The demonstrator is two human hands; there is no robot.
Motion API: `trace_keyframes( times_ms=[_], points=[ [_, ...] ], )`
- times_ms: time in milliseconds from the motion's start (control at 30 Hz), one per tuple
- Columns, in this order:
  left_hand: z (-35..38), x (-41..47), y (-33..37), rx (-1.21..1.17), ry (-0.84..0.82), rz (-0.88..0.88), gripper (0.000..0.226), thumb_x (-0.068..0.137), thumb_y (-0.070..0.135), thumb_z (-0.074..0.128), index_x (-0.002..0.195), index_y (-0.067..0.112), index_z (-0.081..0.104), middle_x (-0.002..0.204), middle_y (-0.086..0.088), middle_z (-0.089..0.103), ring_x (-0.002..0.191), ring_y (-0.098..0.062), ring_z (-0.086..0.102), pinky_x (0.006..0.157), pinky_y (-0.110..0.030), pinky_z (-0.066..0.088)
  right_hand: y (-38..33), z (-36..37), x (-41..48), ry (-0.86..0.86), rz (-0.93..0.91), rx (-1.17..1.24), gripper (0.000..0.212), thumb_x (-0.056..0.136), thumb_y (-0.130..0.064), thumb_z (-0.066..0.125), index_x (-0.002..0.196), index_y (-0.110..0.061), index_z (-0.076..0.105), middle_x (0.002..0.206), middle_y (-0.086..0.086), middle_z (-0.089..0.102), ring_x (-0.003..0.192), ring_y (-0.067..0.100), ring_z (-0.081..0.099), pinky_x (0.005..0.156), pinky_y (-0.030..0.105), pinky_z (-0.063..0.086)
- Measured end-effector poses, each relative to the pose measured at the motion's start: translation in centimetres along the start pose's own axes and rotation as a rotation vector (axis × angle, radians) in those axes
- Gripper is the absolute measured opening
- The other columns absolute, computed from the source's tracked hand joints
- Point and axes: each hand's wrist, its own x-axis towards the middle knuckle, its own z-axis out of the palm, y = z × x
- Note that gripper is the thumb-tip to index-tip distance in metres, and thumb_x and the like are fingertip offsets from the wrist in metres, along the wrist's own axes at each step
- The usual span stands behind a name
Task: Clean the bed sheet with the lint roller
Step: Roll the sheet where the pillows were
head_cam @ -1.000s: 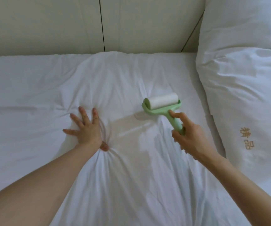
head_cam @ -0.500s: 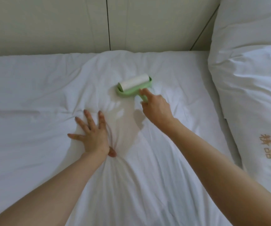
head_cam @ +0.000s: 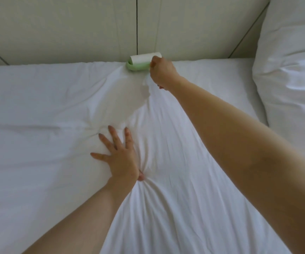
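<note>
A white bed sheet covers the whole bed and is creased around the middle. The lint roller, with a white roll in a light green frame, lies on the sheet at its far edge, close to the wall. My right hand grips the roller's handle, which is hidden under the fingers, and my arm stretches far forward. My left hand presses flat on the sheet in the middle, fingers spread, and the fabric bunches around its thumb.
A pale panelled wall rises right behind the far edge of the bed. Large white pillows are stacked along the right side.
My right hand has pushed the lint roller away from me across the sheet, from near the middle right up to the far edge by the wall. My left hand has stayed pressed in place.
</note>
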Motion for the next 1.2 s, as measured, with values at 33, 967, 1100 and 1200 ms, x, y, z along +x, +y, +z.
trace_keyframes(
  times_ms=[33,967,1100,1200],
  points=[
    [0.0,0.0,0.0,0.004,0.005,0.006,0.152,0.053,0.063,0.081,0.146,0.017,-0.030,0.148,-0.030,-0.034,0.138,-0.056,-0.018,0.099,-0.078,0.019,0.4,0.4,-0.8,0.019,-0.009,0.008,0.028,0.094,-0.012,0.032,0.117,-0.013,0.049,0.090,0.009,0.048,0.075,0.029,0.058,0.053,0.034,0.053],
    [0.8,-0.1,-0.2,-0.006,0.062,0.015,0.153,0.052,0.067,0.078,0.144,0.015,-0.033,0.148,-0.031,-0.034,0.137,-0.058,-0.018,0.099,-0.080,0.017,0.7,1.6,-4.9,0.039,-0.043,-0.034,0.030,0.092,-0.010,0.036,0.120,-0.014,0.046,0.068,0.001,0.037,0.071,0.033,0.055,0.071,0.049,0.054],
    [0.5,-0.1,-0.2,-0.028,0.028,0.028,0.151,0.056,0.062,0.081,0.144,0.017,-0.033,0.148,-0.028,-0.036,0.137,-0.056,-0.020,0.099,-0.079,0.016,2.9,3.0,-7.9,0.056,-0.037,-0.039,0.034,0.096,-0.017,0.036,0.129,-0.017,0.043,0.081,0.014,0.052,0.072,0.034,0.053,0.062,0.040,0.046],
    [-0.2,-0.2,-0.2,-0.077,-0.005,0.016,0.151,0.055,0.055,0.085,0.146,0.020,-0.030,0.149,-0.024,-0.036,0.138,-0.053,-0.022,0.100,-0.079,0.012,6.1,4.4,-14.0,0.055,-0.043,-0.049,0.037,0.098,-0.020,0.038,0.135,-0.019,0.042,0.087,0.023,0.061,0.077,0.039,0.057,0.061,0.033,0.034]
  ],
)
